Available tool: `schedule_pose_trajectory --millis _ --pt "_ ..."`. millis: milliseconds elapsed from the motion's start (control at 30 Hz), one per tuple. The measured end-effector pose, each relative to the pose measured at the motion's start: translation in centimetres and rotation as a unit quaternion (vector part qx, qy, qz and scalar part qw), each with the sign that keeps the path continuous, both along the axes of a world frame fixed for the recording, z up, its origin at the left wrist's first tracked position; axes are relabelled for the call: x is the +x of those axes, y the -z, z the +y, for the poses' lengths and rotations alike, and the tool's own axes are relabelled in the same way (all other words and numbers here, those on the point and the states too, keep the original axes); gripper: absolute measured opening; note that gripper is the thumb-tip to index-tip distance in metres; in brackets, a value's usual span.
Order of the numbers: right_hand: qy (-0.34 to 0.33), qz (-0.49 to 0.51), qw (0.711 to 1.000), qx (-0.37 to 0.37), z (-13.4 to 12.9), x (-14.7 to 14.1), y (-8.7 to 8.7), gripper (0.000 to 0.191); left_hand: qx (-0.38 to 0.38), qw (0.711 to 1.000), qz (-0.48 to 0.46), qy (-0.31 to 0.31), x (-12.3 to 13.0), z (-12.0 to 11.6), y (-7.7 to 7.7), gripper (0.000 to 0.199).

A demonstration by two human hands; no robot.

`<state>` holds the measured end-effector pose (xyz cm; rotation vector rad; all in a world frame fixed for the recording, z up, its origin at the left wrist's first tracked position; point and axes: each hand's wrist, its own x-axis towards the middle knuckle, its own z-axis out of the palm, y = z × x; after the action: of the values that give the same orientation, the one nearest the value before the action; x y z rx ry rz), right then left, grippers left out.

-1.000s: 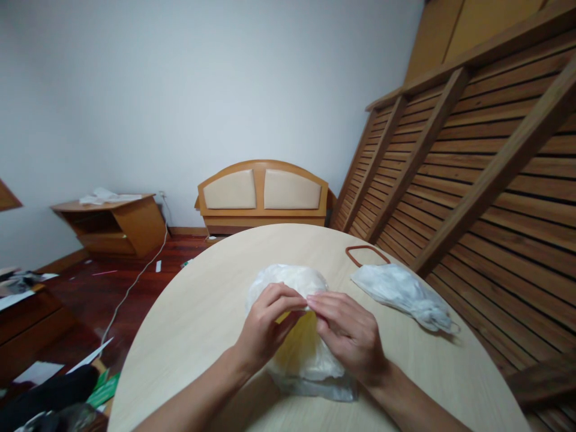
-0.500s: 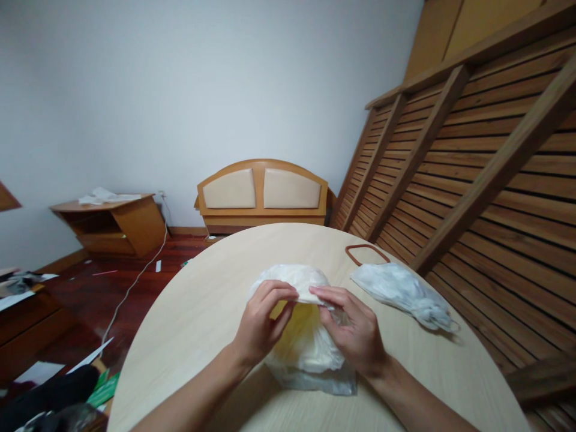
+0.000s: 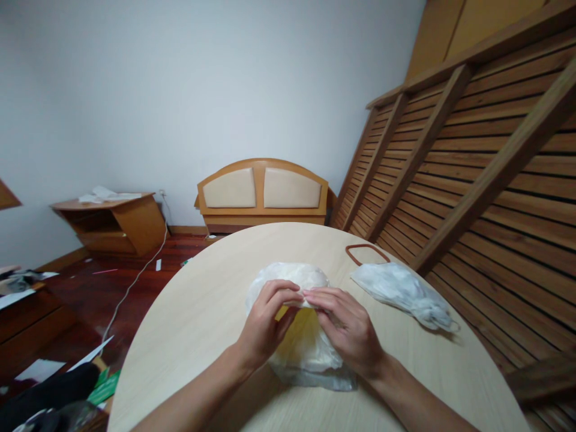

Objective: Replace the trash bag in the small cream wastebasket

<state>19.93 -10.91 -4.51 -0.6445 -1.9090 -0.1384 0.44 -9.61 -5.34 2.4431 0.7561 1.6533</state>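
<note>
A crumpled white plastic bag (image 3: 288, 275) stands on the round pale table (image 3: 189, 336) right before me, something yellow showing through its near side. My left hand (image 3: 270, 315) pinches the top edge of this bag between thumb and fingers. Close beside it, fingertips almost meeting, my right hand (image 3: 344, 321) grips the same edge from the other side. A flat clear flap of plastic (image 3: 315, 379) spreads out under the bag towards me. What the bag holds is hidden.
To the right on the table lie a knotted whitish plastic bag (image 3: 400, 294) and a brown loop handle (image 3: 353, 247). Wooden slats (image 3: 454, 156) lean along the right wall. A headboard (image 3: 262, 187) stands behind the table; a low cabinet (image 3: 117, 225) is at the left.
My hands have come closer together along the bag's top edge, the right one shifting slightly left. The bag's far part bulges a little more to the left.
</note>
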Motion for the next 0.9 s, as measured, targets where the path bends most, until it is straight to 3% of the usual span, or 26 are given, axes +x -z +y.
schedule_pose_trajectory --millis 167,300,533,900 --pt "0.023 0.034 0.999 -0.015 0.1 0.3 0.1 0.036 -0.021 0.996 -0.044 -0.071 -0.3 -0.2 0.0 0.030" --pt "0.051 0.080 0.995 -0.044 0.4 0.5 0.5 0.031 -0.066 0.988 -0.086 -0.113 -0.3 0.3 0.0 0.018" --pt "0.054 0.061 0.996 -0.048 0.4 0.4 0.4 0.028 -0.105 0.987 -0.093 -0.075 -0.6 0.7 0.2 0.012" --pt "0.098 -0.044 0.994 0.006 -0.8 -0.2 -0.3 0.032 -0.010 0.997 -0.050 -0.065 -0.4 0.3 0.0 0.020"
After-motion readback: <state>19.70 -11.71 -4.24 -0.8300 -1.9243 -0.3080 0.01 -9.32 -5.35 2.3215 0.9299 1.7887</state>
